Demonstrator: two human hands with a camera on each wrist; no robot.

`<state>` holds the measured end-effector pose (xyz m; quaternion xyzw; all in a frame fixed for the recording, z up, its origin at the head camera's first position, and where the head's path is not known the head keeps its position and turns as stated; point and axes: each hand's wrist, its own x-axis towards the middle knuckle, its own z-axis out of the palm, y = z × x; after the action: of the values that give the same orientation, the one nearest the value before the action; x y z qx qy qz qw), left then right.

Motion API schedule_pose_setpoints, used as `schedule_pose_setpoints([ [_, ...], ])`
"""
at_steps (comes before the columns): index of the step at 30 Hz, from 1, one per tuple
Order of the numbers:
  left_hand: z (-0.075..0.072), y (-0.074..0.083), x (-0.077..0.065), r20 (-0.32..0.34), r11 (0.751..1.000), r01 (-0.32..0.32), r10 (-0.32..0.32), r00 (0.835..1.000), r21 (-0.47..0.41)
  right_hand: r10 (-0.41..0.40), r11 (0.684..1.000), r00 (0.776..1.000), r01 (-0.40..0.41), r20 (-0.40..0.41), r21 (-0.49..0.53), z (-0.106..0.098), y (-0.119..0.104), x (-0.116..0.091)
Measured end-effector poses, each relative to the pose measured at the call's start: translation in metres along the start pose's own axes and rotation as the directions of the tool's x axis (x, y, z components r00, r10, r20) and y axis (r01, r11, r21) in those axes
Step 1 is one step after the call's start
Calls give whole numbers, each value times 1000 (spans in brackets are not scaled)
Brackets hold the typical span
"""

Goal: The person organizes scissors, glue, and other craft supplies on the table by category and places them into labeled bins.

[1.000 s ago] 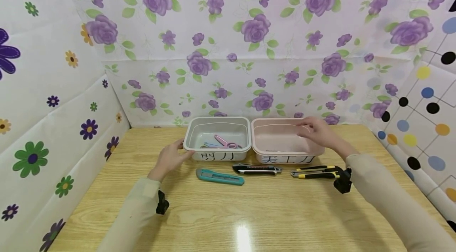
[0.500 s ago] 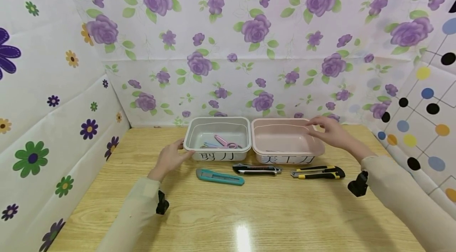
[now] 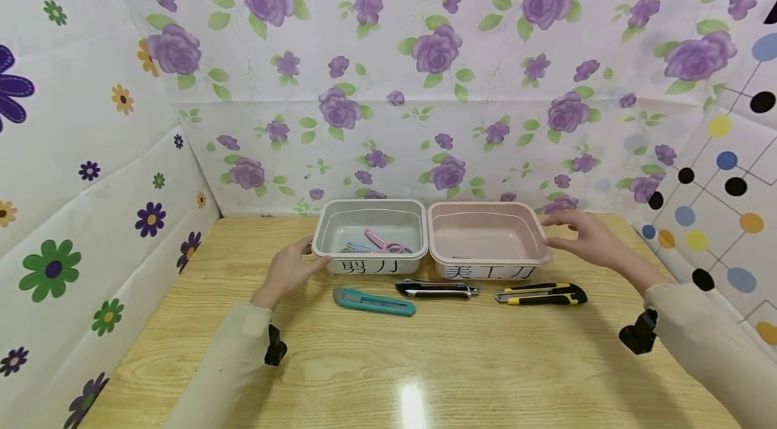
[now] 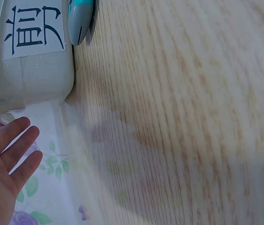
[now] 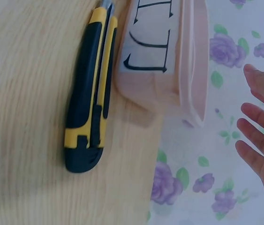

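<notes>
My left hand [image 3: 288,272] rests at the left front corner of a grey plastic bin [image 3: 413,266], its thumb along the front rim. In the left wrist view its fingers [image 4: 23,149] are fairly straight. Pink-handled scissors [image 3: 378,238] and other partly hidden items lie inside that bin. My right hand [image 3: 585,241], fingers loosely spread, hovers beside the right rim of a pink bin [image 3: 485,230] and holds nothing. Along the front lie a teal utility knife [image 3: 373,301], a black-and-white utility knife [image 3: 437,289] and a yellow-and-black utility knife [image 5: 85,93].
Both bins stand side by side against the flowered backdrop [image 3: 388,132], with labels on their fronts. Patterned cloth walls [image 3: 121,199] close off the sides. A wood-grain table [image 3: 340,375] stretches forward of the knives.
My right hand has moved rightward, from above the pink bin's right part to just outside its right rim. My left hand, the bins and the knives have stayed put.
</notes>
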<state>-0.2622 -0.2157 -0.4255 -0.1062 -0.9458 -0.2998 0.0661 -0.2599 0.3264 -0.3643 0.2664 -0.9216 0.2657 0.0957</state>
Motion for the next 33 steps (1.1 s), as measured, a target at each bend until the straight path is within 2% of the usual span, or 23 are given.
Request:
schedule_pose_setpoints([
  [12, 0, 1, 0, -9, 1000, 2, -2, 1000, 5, -13, 1000, 1000, 13, -8, -9, -2, 16, -26],
  [24, 1, 0, 1, -7, 1000, -2, 2, 1000, 15, 142, 989, 988, -144, 54, 27, 10, 26, -49],
  [33, 1, -1, 0, -15, 1000, -6, 6, 1000, 16, 181, 981, 981, -185, 74, 57, 31, 38, -64],
])
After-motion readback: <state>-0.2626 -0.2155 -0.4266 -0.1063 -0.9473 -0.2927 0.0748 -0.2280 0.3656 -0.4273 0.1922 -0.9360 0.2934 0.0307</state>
